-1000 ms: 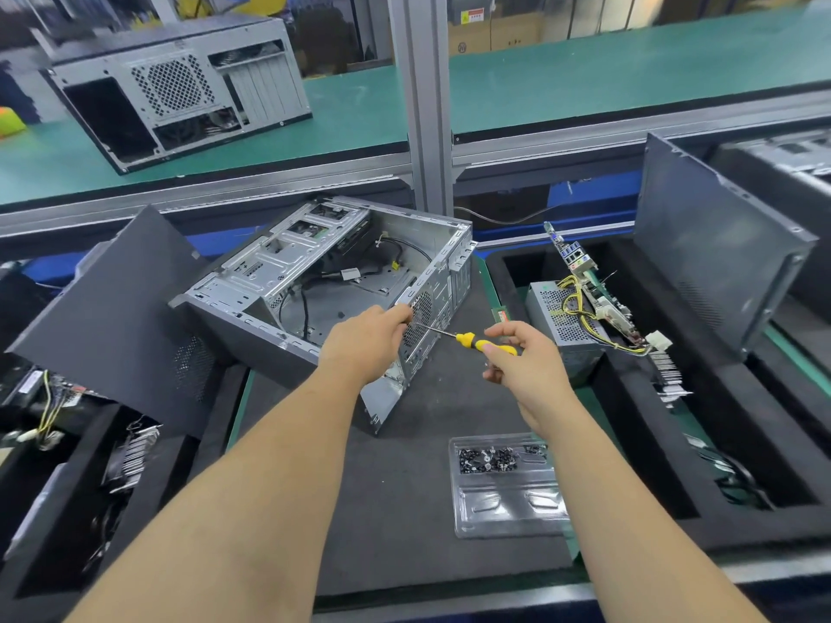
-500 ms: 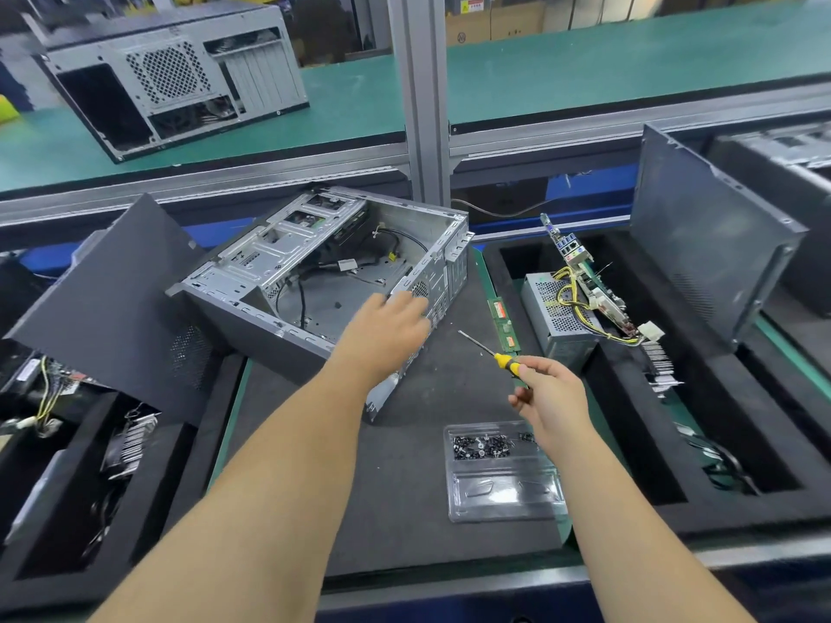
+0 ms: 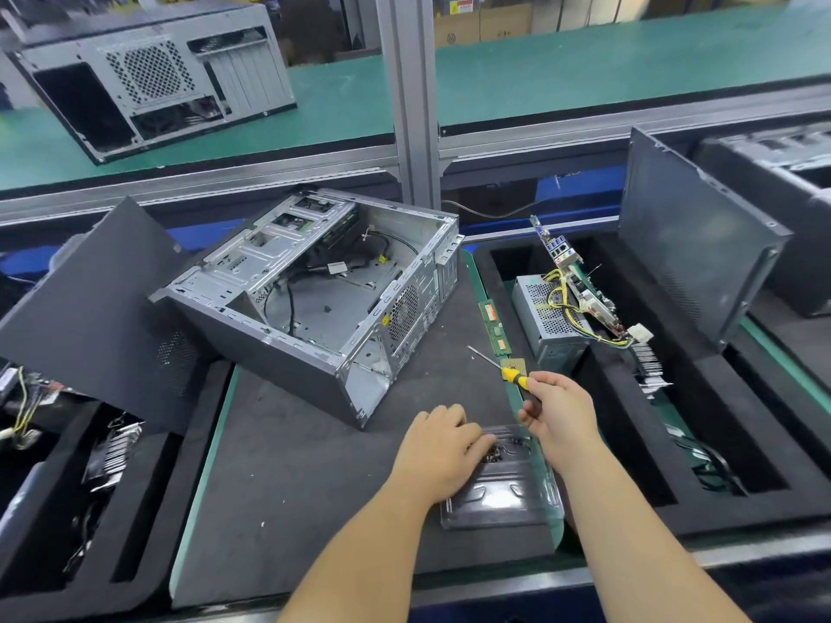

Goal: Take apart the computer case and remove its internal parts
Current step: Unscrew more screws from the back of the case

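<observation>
The open grey steel computer case [image 3: 314,299] lies on its side at the dark surface's [image 3: 279,465] eleven o'clock. Left hand [image 3: 438,456], fingers curled into the clear plastic screw tray [image 3: 503,496], should drop its screw cleanly; whether it pinches one is hidden. Right hand's [image 3: 555,413] grip wraps the yellow-handled screwdriver [image 3: 508,373].

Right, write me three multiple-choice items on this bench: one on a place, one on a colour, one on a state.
1. Where is the left hand?
A. inside the computer case
B. over the clear plastic tray
C. on the power supply

2. What colour is the near end of the screwdriver's shaft grip?
A. yellow
B. red
C. blue

3. How is the computer case?
A. closed on all sides
B. standing upright
C. lying with its open side up

Answers:
1 B: its fingers reach over the clear plastic tray, by the small dark parts there.
2 A: the screwdriver in the right hand shows yellow.
3 C: the computer case shows its bare interior and loose cables.
</observation>
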